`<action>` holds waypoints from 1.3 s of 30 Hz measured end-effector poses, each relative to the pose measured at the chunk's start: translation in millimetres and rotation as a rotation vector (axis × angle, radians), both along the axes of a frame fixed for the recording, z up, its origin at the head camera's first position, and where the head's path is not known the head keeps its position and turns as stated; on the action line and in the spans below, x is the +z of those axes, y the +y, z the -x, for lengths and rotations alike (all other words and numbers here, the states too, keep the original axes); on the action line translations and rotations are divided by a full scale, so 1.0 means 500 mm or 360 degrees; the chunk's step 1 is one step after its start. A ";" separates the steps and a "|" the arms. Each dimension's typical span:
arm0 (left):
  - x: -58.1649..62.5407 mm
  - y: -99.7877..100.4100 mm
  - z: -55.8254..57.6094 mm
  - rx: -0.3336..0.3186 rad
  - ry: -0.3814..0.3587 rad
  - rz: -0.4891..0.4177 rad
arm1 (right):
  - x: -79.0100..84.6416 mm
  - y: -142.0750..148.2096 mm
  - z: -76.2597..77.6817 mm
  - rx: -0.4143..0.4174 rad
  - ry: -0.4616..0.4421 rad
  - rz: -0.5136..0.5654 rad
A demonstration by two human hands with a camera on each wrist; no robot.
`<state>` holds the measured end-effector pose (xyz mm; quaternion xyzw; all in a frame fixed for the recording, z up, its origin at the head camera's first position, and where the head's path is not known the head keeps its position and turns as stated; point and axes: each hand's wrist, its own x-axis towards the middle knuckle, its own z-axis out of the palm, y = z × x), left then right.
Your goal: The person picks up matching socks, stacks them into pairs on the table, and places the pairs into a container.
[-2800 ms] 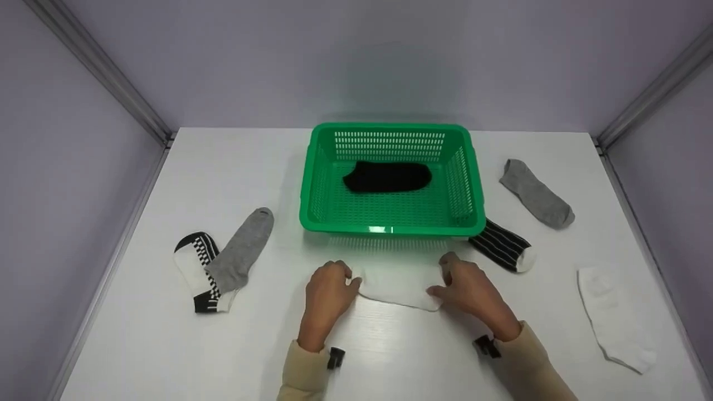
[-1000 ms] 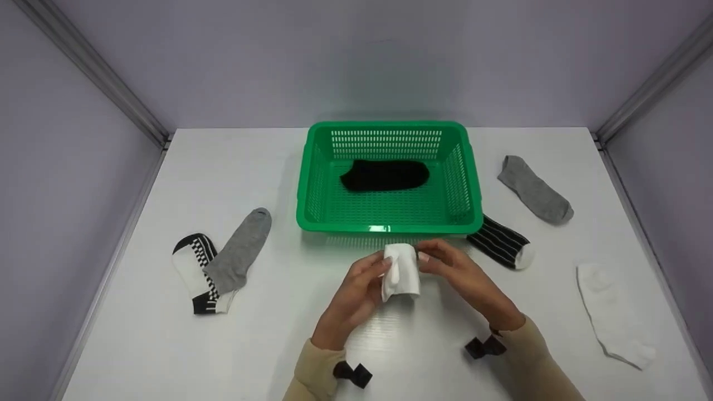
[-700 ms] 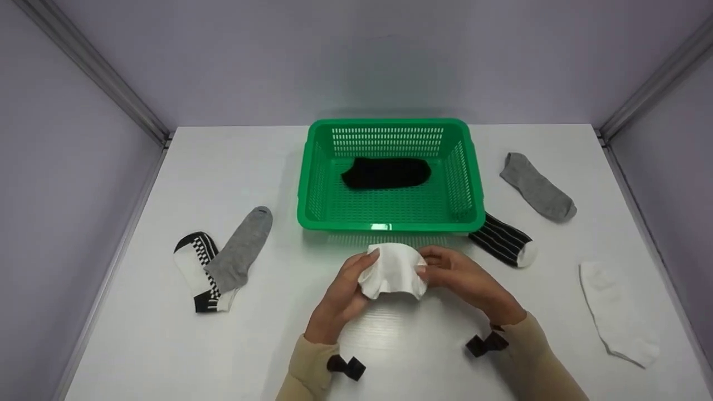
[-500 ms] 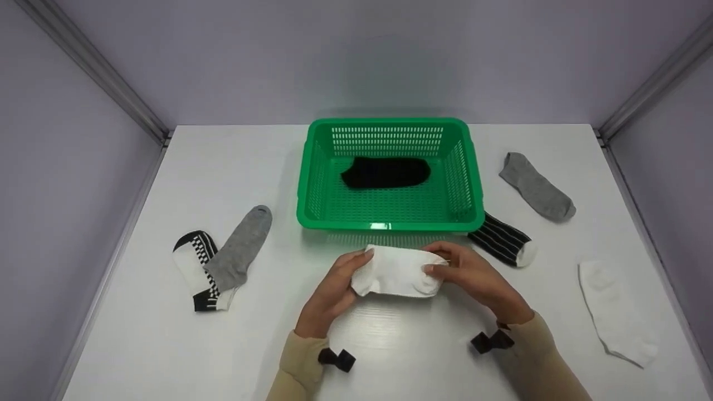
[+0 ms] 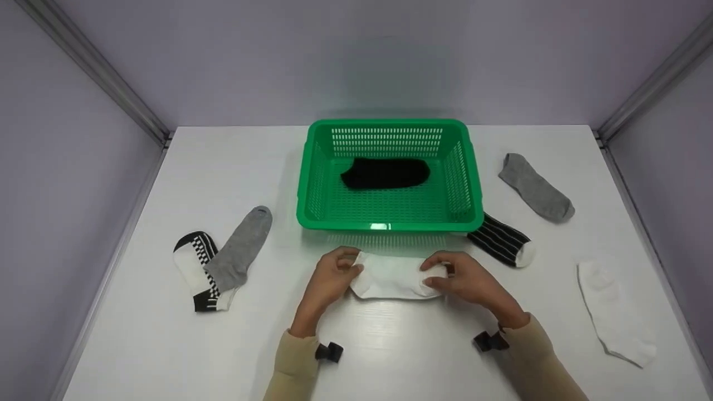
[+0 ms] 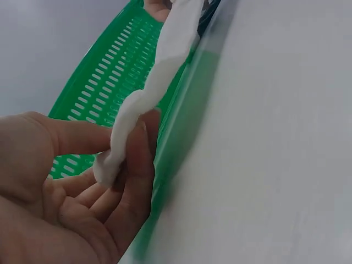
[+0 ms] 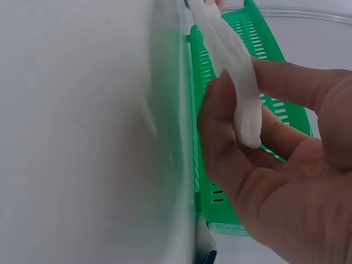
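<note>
A white ankle sock (image 5: pixel 392 277) is stretched sideways between my hands, just in front of the green basket. My left hand (image 5: pixel 332 278) pinches its left end between thumb and fingers. At the other end, my right hand (image 5: pixel 462 278) pinches it the same way. Seen by the left wrist camera, the sock (image 6: pixel 159 71) runs edge-on away from the thumb, slightly wavy. In the right wrist view the sock (image 7: pixel 234 60) hangs between thumb and curled fingers, with the basket behind it.
The green basket (image 5: pixel 390 225) holds a black sock (image 5: pixel 385 173). Left lie a grey sock (image 5: pixel 240 250) and, partly under it, a checkered black-and-white sock (image 5: pixel 192 267). To the right are a striped black sock (image 5: pixel 498 240), a grey sock (image 5: pixel 536 189) and a white sock (image 5: pixel 613 314).
The white sock went from flat on the table to folded up in the hands, then was spread out lengthwise again. Both hands have since come slightly lower with it. The other socks stayed put.
</note>
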<state>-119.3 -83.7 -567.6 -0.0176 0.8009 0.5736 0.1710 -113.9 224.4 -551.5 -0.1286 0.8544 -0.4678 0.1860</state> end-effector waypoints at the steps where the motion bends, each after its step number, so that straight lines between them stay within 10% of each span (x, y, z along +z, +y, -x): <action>1: 0.000 -0.001 0.000 -0.0002 0.0039 0.0038 | 0.000 -0.001 -0.001 0.0000 0.0000 -0.0028; 17: 0.051 0.018 -0.031 -0.0015 0.0435 0.0908 | 0.011 -0.032 -0.018 -0.0055 0.0225 -0.0368; 20: 0.068 0.037 -0.040 -0.0074 0.0552 0.0902 | 0.019 -0.041 -0.025 -0.0127 0.0346 -0.0451; 27: 0.055 0.083 -0.049 -0.0571 0.0664 0.0829 | 0.012 -0.058 -0.024 -0.0121 0.0400 -0.0544; 39: 0.037 0.077 -0.042 -0.0533 0.0514 0.0905 | 0.021 -0.050 -0.026 -0.0072 0.0149 -0.0607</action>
